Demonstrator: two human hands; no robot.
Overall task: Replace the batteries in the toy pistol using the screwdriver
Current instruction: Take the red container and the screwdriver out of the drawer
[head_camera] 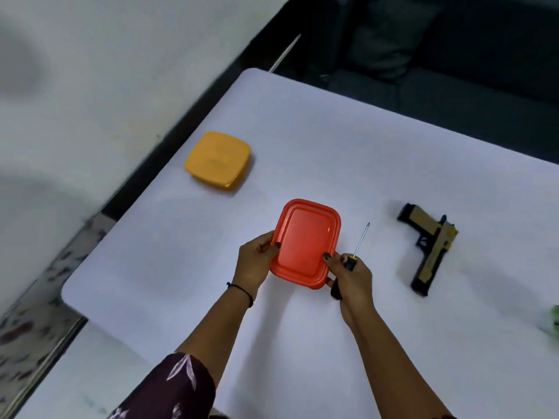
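left hand [257, 258] fingers grip red box [305, 243] | right hand [352, 275] fingers clasp screwdriver [361, 241] plus box's 3 o'clock edge | risk: overloaded right grip may drop screwdriver or tip box

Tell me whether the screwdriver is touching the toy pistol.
Apart. The head view shows a strip of bare white table between the screwdriver, gripped in the right hand, and the toy pistol lying to its right.

Toy pistol [429, 247] right of screwdriver [358, 246], both on table [302, 140]
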